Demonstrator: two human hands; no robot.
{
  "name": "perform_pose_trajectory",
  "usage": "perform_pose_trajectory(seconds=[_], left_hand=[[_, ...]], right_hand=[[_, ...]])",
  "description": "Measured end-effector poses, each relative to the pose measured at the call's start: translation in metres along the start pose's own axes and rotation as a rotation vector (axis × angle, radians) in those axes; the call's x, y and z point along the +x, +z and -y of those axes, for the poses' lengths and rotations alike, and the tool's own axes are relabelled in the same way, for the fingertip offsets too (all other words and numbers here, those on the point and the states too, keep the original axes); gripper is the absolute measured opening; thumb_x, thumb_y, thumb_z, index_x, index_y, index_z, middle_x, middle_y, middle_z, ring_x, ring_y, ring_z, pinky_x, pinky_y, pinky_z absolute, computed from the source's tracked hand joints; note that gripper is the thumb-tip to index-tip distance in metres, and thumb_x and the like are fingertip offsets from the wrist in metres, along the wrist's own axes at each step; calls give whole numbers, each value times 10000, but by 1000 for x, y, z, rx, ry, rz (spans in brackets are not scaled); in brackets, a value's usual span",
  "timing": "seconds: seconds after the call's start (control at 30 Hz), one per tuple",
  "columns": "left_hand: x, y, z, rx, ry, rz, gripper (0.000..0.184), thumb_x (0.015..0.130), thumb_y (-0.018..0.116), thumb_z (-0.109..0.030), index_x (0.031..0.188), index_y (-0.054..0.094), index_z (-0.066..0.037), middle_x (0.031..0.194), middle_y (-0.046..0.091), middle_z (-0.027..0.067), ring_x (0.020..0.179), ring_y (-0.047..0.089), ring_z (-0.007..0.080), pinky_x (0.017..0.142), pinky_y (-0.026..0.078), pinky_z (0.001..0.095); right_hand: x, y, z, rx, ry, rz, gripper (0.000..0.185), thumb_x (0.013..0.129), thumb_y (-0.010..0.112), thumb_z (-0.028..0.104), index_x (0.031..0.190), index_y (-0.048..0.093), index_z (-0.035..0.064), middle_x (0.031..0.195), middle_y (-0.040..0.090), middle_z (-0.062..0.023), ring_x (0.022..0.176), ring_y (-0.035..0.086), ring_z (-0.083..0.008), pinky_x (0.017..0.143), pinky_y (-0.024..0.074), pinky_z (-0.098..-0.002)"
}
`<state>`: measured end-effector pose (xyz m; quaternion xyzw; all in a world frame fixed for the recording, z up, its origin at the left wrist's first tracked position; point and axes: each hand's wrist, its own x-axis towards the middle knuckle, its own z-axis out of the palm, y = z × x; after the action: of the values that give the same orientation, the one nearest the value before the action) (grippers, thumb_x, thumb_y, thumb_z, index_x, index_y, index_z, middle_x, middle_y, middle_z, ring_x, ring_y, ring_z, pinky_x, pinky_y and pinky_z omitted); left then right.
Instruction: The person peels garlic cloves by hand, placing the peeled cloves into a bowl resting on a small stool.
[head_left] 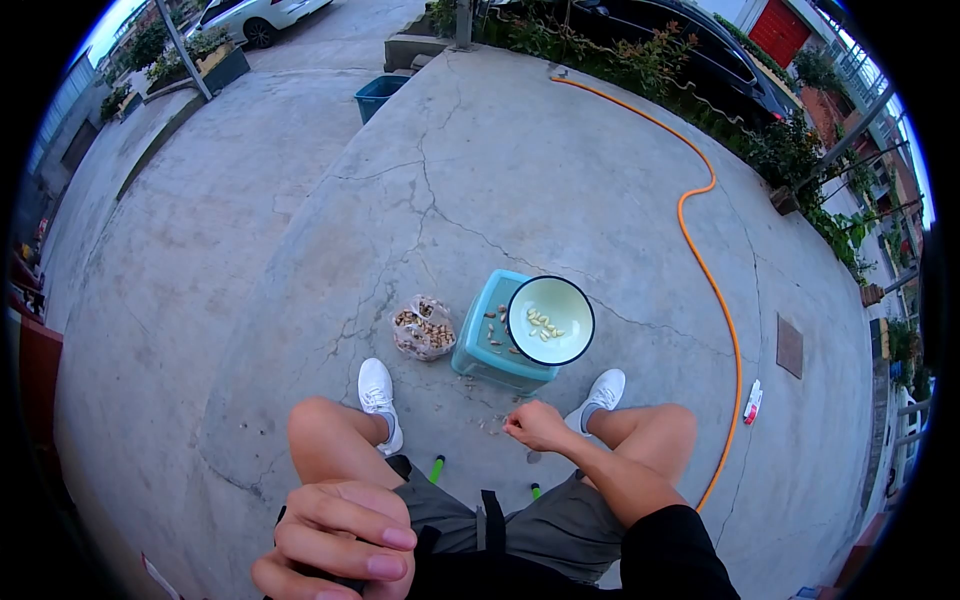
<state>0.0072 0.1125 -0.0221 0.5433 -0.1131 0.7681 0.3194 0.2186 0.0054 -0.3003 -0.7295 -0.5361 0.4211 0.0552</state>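
Note:
My left hand (340,535) is large at the bottom left, close to the camera, its fingers curled inward; whatever lies inside them is hidden. Out over the ground between the knees, my right hand (537,427) has its fingers pinched together, and I cannot make out what they hold. Beyond it stands a light-blue plastic stool (487,371). A white bowl with a dark rim (548,292) rests on the stool's right part, with several pale peeled garlic cloves (541,324) inside. Several unpeeled cloves (490,329) lie beside the bowl.
Left of the stool, a clear plastic bag (424,328) holds many unpeeled cloves. Bits of peel (490,424) litter the cracked concrete. An orange hose (712,275) curves along the right. A red-and-white packet (753,402) lies past it. A teal bin (379,95) stands farther back.

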Motion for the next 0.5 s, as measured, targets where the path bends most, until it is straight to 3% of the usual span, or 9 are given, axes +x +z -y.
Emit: perform_pose_trajectory(seconds=[0.5], left_hand=[[0, 0, 2, -2, 20, -3, 582, 993, 335, -575, 1438, 437, -214, 1121, 533, 139, 752, 577, 293, 529, 503, 426]], right_hand=[[1, 1, -1, -4, -11, 27, 294, 892, 624, 330, 870, 737, 59, 828, 702, -186, 818, 674, -384, 719, 527, -477]])
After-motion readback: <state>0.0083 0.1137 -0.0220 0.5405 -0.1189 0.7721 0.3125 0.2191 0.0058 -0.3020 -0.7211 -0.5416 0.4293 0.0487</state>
